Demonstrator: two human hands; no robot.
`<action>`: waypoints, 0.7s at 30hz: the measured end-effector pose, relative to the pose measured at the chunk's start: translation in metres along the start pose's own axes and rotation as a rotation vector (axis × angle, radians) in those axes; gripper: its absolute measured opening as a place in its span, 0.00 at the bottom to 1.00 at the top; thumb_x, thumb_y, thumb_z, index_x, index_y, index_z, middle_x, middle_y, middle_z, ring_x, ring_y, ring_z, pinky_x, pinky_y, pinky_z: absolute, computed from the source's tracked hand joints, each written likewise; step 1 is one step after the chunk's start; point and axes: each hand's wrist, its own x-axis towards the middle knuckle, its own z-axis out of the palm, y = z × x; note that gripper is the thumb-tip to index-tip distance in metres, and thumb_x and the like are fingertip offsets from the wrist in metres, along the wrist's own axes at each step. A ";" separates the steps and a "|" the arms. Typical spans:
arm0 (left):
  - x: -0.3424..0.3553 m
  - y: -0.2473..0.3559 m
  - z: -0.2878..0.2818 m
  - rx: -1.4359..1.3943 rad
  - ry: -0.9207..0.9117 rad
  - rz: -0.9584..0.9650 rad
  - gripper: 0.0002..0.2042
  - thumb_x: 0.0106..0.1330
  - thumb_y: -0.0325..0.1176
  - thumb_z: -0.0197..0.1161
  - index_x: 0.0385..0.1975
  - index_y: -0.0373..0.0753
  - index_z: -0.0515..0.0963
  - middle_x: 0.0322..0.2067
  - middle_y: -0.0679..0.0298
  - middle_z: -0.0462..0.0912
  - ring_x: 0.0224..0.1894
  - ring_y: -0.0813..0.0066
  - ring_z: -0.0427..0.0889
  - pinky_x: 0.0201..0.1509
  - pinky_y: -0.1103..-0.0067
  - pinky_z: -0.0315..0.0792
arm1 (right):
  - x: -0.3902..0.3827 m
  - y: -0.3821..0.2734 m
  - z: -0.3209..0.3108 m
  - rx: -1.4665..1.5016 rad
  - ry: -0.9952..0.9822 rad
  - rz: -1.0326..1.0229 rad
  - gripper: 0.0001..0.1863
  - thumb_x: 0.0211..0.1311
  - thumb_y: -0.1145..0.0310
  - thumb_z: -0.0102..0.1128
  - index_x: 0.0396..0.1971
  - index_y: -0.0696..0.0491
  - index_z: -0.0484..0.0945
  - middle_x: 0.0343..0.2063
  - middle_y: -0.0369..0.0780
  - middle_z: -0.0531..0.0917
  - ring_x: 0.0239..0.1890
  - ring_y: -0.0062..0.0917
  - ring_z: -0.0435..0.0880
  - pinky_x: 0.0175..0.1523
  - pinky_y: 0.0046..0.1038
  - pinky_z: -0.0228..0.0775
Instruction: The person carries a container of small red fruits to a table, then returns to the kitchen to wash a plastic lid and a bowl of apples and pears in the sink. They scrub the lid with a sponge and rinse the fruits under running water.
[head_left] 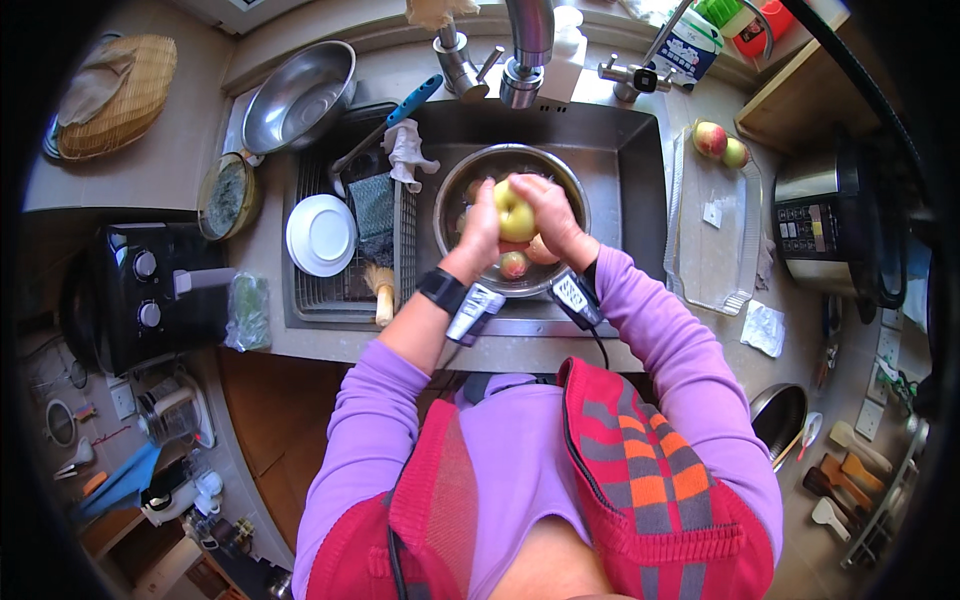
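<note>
Between both palms I hold a yellow-green apple (514, 212) above a round metal bowl (452, 178) in the sink. My left hand (481, 232) presses on its left side, fingers pointing away from me. Over the right side and top of the fruit curl the fingers of my right hand (552, 215). Below the held fruit, a smaller reddish apple (513, 265) and other fruit lie in the bowl, partly hidden by my hands. Each wrist wears a dark band with a small device.
A drying rack (404, 235) left of the bowl holds a white dish (321, 235), a brush (381, 290) and cloths. The faucet (524, 80) hangs over the sink's back edge. On the right, two apples (711, 140) sit in a clear plastic tray (690, 285). A metal basin (300, 97) stands back left.
</note>
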 end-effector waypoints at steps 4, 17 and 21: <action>-0.006 -0.020 0.006 0.138 0.088 0.291 0.27 0.62 0.52 0.50 0.50 0.35 0.58 0.44 0.54 0.67 0.44 0.65 0.75 0.35 0.68 0.79 | 0.009 0.005 -0.004 0.074 0.087 0.073 0.17 0.57 0.59 0.55 0.37 0.58 0.76 0.35 0.40 0.78 0.38 0.24 0.75 0.47 0.24 0.64; -0.010 -0.007 -0.011 -0.219 -0.211 0.001 0.22 0.62 0.29 0.45 0.57 0.42 0.54 0.52 0.54 0.61 0.53 0.55 0.67 0.48 0.51 0.68 | -0.004 0.000 0.001 0.067 0.115 0.128 0.17 0.56 0.60 0.57 0.36 0.60 0.77 0.33 0.41 0.78 0.34 0.23 0.77 0.40 0.23 0.69; -0.007 -0.009 -0.014 -0.243 -0.276 0.038 0.22 0.61 0.28 0.45 0.57 0.41 0.54 0.52 0.54 0.61 0.54 0.56 0.66 0.49 0.51 0.67 | 0.001 0.005 -0.006 0.004 0.134 0.128 0.17 0.55 0.59 0.57 0.36 0.60 0.77 0.33 0.42 0.78 0.33 0.24 0.77 0.40 0.23 0.69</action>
